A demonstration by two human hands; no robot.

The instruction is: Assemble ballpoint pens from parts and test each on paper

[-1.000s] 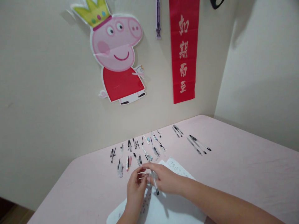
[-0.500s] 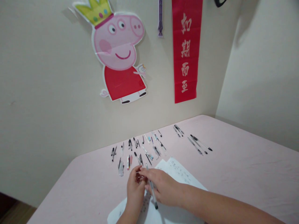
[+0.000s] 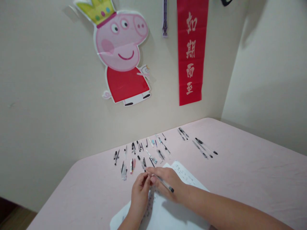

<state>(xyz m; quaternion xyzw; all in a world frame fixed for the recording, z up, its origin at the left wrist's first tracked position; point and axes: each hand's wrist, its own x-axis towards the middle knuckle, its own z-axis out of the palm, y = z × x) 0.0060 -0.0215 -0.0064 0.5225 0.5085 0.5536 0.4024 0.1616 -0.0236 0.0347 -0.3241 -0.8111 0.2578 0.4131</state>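
Note:
My right hand (image 3: 169, 180) holds a clear-barrelled pen (image 3: 163, 182) in its closed fingers, the black end pointing down to the right. The pen's other end reaches toward my left hand (image 3: 141, 188), whose thumb and fingers are pinched together against the right fingertips. What the left fingers hold, if anything, is hidden. Both hands are above white paper sheets (image 3: 185, 174) with rows of dark handwriting, partly covered by my hands and right forearm. Just beyond the fingers lies a pen with a black end (image 3: 141, 162).
Several small groups of pens and pen parts (image 3: 134, 148) lie across the pink-covered table (image 3: 72, 191). Farther right are more pens (image 3: 183, 133) and another group of pens (image 3: 203, 148). Behind stands a wall with a pig cutout (image 3: 127, 83) and a red banner (image 3: 192, 64).
The pen in my right hand has turned from steep to a flatter slant, its black end swinging up and right. The fingertips of both hands have come closer together.

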